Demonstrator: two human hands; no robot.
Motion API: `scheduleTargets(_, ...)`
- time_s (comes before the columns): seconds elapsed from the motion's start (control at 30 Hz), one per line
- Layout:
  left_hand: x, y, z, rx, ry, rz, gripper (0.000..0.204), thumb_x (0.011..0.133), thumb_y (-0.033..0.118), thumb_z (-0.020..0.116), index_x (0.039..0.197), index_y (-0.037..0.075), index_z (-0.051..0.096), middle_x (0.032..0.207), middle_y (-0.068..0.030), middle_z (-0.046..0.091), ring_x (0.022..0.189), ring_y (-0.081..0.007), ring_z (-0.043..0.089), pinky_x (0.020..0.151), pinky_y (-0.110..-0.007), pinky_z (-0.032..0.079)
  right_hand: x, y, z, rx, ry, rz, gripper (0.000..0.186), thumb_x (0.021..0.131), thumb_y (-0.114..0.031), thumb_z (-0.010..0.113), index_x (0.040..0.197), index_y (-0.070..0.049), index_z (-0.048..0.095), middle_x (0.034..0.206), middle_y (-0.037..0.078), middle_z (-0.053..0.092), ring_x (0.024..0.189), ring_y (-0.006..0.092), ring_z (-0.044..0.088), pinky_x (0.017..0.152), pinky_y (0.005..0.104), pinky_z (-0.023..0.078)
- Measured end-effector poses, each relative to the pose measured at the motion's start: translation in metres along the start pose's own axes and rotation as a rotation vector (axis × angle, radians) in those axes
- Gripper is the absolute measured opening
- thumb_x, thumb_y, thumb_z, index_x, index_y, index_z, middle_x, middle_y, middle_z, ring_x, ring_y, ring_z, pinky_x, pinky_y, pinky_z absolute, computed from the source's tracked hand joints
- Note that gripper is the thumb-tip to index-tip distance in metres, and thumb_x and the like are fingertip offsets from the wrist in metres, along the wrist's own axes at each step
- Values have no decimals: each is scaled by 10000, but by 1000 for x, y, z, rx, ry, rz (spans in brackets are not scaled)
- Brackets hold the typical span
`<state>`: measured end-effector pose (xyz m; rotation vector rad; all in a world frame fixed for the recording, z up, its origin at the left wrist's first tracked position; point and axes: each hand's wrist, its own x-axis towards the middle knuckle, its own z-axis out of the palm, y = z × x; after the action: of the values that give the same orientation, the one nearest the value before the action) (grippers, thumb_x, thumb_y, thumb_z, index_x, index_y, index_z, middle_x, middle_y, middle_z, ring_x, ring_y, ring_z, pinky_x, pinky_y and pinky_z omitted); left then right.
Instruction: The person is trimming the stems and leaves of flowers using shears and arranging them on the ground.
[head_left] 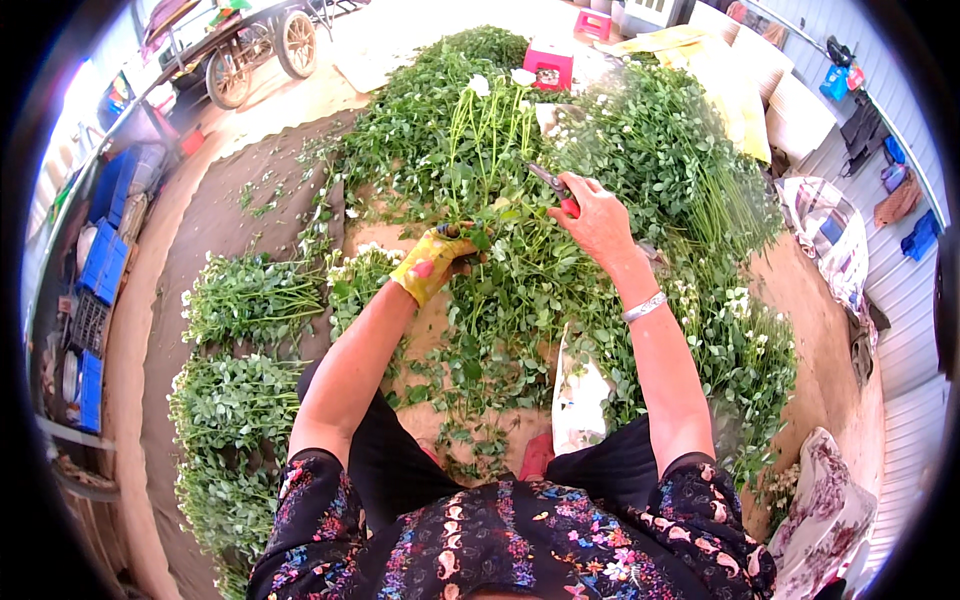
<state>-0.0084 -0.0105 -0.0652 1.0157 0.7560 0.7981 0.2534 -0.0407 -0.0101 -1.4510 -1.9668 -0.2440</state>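
Left: blue crates are lined up along the wall, bundles of white-flowered stems are laid on dark cloth
Centre-left: left hand, yellow-gloved, is curled around leafy green stems; long stems topped with white blooms are seen upright just beyond, whether gripped by the same hand can't be told
Centre: red-handled pruning shears are clasped in bare right hand, blades pointed far-left, near the upright stems; red stool is set at far side
Right: cut greenery is heaped beside the right forearm, patterned cloth is placed beyond
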Motion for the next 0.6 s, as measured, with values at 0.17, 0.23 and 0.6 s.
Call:
scheduleTargets(0.17, -2, -1, -2, -14, 1, 19, 245, 868, 68, 619, 1111, 36, 620, 943, -61, 663, 770, -136, 638, 549, -215, 483, -6, -10, -4, 304, -71, 197, 433, 791, -353, 703, 1047, -28, 574, 827, 132, 589, 682, 271, 584, 633, 341, 504)
scheduleTargets(0.23, -2, 0, -2, -24, -8, 24, 246, 865, 77, 631, 1107, 37, 621, 926, -57, 663, 765, -137, 639, 549, -214, 481, -7, -9, -1, 417, -169, 312, 423, 821, -378, 676, 1032, -22, 589, 783, 99, 566, 648, 210, 556, 595, 305, 489)
scheduleTargets(0.6, -4, 2, -7, 20, -5, 37, 261, 874, 58, 606, 1135, 55, 601, 1006, -73, 655, 823, -172, 655, 579, -249, 509, -6, -36, -15, 917, -415, 639, 370, 867, -393, 627, 940, -32, 598, 661, -24, 484, 540, 61, 482, 450, 222, 413)
